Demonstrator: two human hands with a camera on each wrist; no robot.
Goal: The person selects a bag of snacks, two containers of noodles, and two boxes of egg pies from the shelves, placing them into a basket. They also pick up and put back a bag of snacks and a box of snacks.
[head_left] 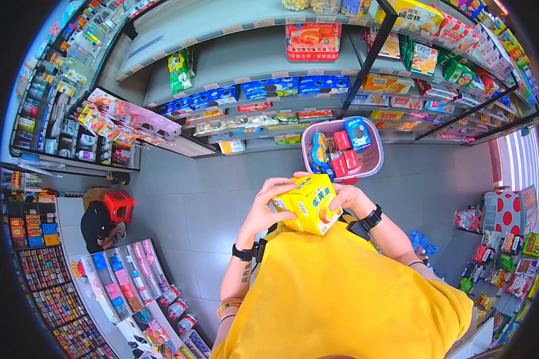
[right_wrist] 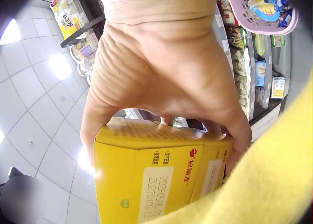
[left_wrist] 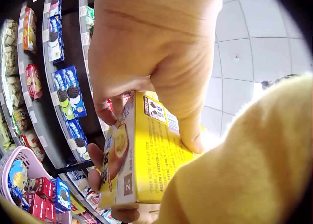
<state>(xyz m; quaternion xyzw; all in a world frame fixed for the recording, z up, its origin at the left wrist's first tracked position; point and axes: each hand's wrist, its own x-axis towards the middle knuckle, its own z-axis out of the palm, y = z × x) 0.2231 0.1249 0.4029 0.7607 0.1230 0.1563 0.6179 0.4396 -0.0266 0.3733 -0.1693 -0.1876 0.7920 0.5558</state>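
Observation:
A yellow box (head_left: 308, 203) of packaged pastries is held up in front of the chest between both hands. My left hand (head_left: 266, 206) grips its left side, thumb on the near face and fingers over the far edge. On the opposite side my right hand (head_left: 351, 200) grips it, with the thumb near the front picture. In the left wrist view, the box (left_wrist: 151, 155) shows a printed text panel and a barcode. Date print stands on the box (right_wrist: 142, 180) in the right wrist view.
A pink basket (head_left: 374, 161) with red boxes (head_left: 342, 140), a blue packet (head_left: 357, 133) and other snacks stands on the floor just beyond the hands. Snack shelves (head_left: 239, 57) run across the front. To the left are a red stool (head_left: 119, 206), a seated person (head_left: 96, 227) and a display counter (head_left: 105, 281).

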